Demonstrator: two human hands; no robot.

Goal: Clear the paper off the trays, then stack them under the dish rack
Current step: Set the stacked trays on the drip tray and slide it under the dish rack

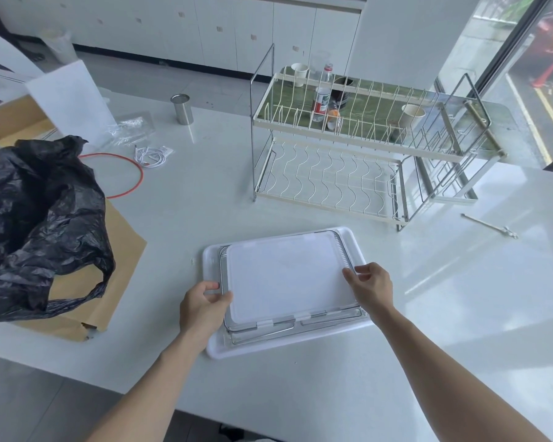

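Observation:
A large white tray [355, 237] lies on the white table just in front of me. Inside it rests a smaller white tray [284, 279] on a wire frame [259, 333]. My left hand [201, 304] grips the smaller tray's left edge, thumb on top. My right hand [371, 285] pinches its right edge. The two-tier wire dish rack [332, 173] stands farther back, to the right of centre. No paper shows on the trays.
A black plastic bag [39, 224] sits on brown cardboard [122, 250] at the left. A steel cup [182, 109], white cables [152, 156] and an orange ring [134, 183] lie behind. A thin metal part [489, 225] lies right of the rack.

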